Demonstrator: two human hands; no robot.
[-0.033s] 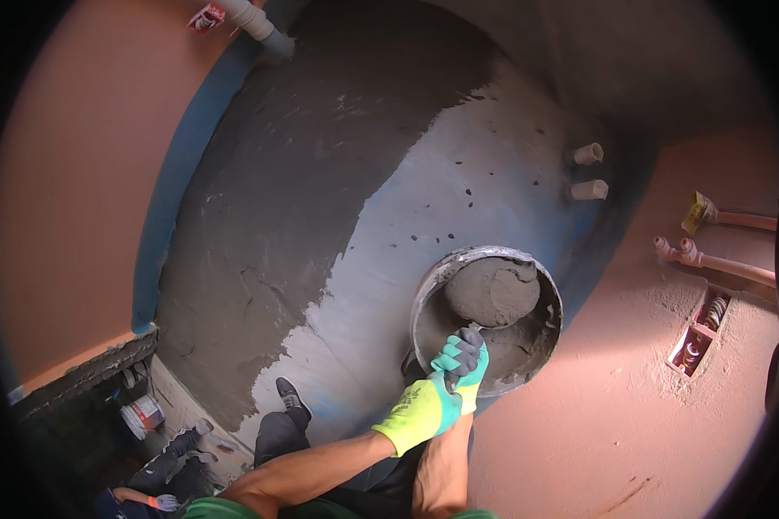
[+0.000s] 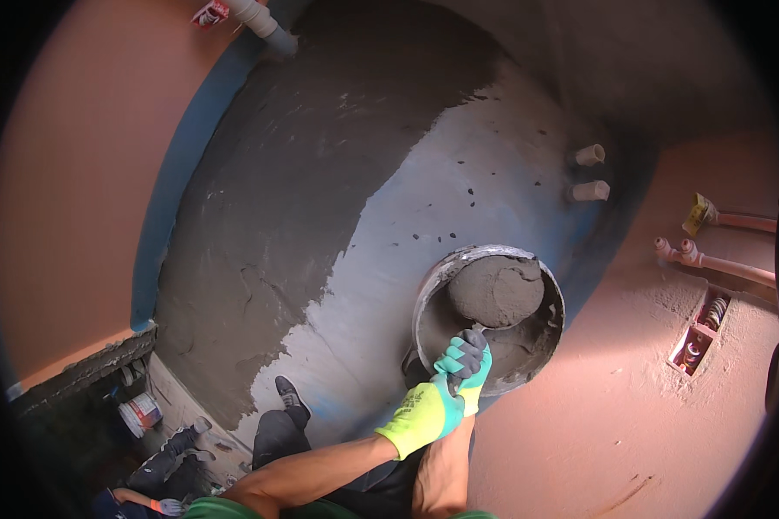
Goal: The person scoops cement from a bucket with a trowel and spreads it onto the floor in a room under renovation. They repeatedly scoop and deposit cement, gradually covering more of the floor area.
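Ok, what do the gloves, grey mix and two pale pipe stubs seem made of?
Gloves: probably knit fabric, matt yellow, with rubbery-looking green and grey coated areas.
Grey mix: likely wet cement mortar, dull, heaped and pasty.
Pipe stubs: perhaps plastic, matt, given their smooth, pale sides.

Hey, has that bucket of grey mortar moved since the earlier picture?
No, the bucket shows no clear shift in any direction against the lower pale pipe stub.

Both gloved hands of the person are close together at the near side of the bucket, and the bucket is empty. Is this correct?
Not quite: the bucket is not empty. The head view shows grey mortar inside it. The rest is right: the left hand and right hand, both gloved, are close together at its near side.
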